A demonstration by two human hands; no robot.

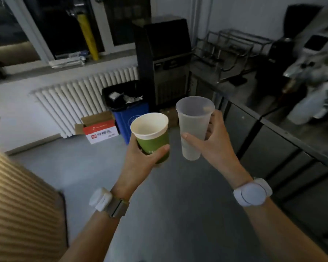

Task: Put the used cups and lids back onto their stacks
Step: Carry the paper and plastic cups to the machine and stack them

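My left hand (140, 160) grips a green paper cup (151, 135) with a white inside, held upright in mid-air above the floor. Just to its right, my right hand (214, 140) holds a tall frosted clear plastic cup (192, 129), also upright and empty-looking. The two cups are close together but apart. No stack of cups or lids shows in this view.
A blue bin (128, 118) with rubbish and a cardboard box (98, 129) stand by the white radiator (80, 97). A dark machine (165, 59) stands behind. A steel counter (284, 118) with metal racks runs along the right. A ribbed tan surface (17, 205) lies at left.
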